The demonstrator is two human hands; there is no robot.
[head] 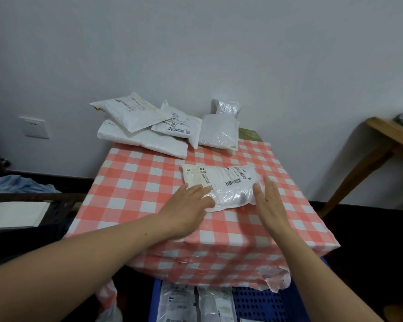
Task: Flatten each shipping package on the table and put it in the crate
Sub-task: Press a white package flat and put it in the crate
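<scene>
The near package (219, 182), in the middle of the table (130, 182), has a pale label (196, 176) at its left end with large signs that seem to read "01", the first ones faded. Its white label (237, 176) at the right end carries two barcodes (233, 181) and print too small to read. At the far edge of the table, the pile package (177, 124) shows large signs like "6-2601", a round blue logo (170, 129) and a QR code (187, 132); the label on the top package (130, 112) is too blurred to read.
</scene>
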